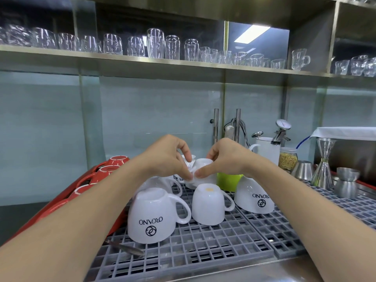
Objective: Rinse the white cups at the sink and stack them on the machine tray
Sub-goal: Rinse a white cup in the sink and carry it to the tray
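Note:
Several white cups stand upside down on the grey grid tray (213,247). A large logo cup (151,216) is at the front left, a smaller plain cup (209,204) sits in the middle, and another logo cup (253,197) is to the right. Behind them, my left hand (168,157) and my right hand (221,157) both hold a small inverted white cup (203,169) with curled fingers, just above other white cups at the back. More small white cups are partly hidden behind my hands.
Red cups (105,169) line the tray's left edge. A green cup (228,181) stands behind the white ones. Steel jiggers (323,165), a white pitcher (266,149) and a jar (288,158) crowd the right. A spoon (127,248) lies at the front left. Glasses fill the shelf (142,60) above.

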`<state>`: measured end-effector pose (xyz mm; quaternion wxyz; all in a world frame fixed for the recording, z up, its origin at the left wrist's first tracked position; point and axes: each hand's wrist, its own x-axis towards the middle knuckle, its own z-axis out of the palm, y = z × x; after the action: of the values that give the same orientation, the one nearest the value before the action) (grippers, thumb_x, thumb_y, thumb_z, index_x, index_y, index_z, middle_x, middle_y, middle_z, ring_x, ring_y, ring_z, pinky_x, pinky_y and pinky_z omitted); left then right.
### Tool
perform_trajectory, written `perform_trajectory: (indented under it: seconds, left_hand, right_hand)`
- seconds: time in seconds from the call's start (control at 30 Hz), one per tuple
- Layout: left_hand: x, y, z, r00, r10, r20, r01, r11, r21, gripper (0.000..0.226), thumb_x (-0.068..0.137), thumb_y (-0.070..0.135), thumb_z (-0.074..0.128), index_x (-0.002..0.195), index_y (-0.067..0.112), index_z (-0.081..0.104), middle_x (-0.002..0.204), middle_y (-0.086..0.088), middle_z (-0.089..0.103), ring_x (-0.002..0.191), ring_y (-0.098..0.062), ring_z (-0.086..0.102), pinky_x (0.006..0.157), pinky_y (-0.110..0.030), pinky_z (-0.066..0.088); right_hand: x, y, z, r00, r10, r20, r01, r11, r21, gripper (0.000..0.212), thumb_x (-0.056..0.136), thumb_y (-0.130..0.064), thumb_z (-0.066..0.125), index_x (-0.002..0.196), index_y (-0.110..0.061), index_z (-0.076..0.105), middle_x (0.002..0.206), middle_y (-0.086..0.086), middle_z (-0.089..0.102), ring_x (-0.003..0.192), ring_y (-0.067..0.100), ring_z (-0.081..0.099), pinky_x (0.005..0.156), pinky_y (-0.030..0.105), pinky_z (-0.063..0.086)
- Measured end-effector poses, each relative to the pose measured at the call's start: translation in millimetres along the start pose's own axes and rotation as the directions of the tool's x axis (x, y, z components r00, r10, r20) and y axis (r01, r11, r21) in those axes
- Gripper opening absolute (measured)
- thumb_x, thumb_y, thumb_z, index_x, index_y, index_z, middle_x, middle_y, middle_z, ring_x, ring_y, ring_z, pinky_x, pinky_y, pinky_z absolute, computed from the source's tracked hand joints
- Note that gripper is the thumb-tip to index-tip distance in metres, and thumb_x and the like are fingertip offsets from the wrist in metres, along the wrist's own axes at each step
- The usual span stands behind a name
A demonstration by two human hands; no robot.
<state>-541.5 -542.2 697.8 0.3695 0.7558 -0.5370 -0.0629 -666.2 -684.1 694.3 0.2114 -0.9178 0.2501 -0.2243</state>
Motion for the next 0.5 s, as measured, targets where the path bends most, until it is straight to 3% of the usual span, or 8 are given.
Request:
perform_trajectory:
  seconds: [0.17, 0.3, 0.5]
  left_hand:
    - [1.2, 1.4, 4.3, 0.999, -0.013, 0.040, 0.011, 0.998, 0.060, 0.036, 0.056, 0.003, 0.093, 0.071, 0.016, 0.063, 0.071, -0.014, 0.075, 0.062, -0.019, 0.061, 0.069, -0.033, 0.049]
    - [1.9, -1.0, 7.0, 0.997, -0.024, 0.079, 0.015, 0.993, 0.113, 0.035, 0.057, 0.007, 0.094, 0.068, 0.017, 0.062, 0.063, -0.004, 0.067, 0.057, -0.015, 0.053, 0.063, -0.025, 0.042]
    - [4.7, -3.4, 9.6, 0.996, -0.031, 0.078, 0.017, 0.984, 0.177, 0.036, 0.054, 0.013, 0.097, 0.065, 0.019, 0.063, 0.058, 0.003, 0.066, 0.054, -0.013, 0.053, 0.062, -0.024, 0.044]
  right_hand:
    - [0.8, 1.2, 2.6, 0.999, 0.023, 0.043, -0.020, 0.997, -0.069, 0.068, 0.040, -0.057, 0.087, 0.076, -0.002, 0.067, 0.062, -0.002, 0.051, 0.059, 0.017, 0.043, 0.057, 0.030, 0.034]
    - [3.1, 2.6, 6.2, 0.995, 0.005, 0.096, 0.007, 0.993, -0.116, 0.054, 0.042, -0.059, 0.085, 0.067, -0.021, 0.056, 0.065, 0.001, 0.043, 0.061, 0.018, 0.037, 0.059, 0.031, 0.030]
    - [1.0, 3.0, 6.8, 0.995, -0.001, 0.096, 0.015, 0.989, -0.145, 0.054, 0.049, -0.055, 0.088, 0.072, -0.015, 0.059, 0.066, -0.004, 0.055, 0.062, 0.016, 0.047, 0.057, 0.026, 0.039]
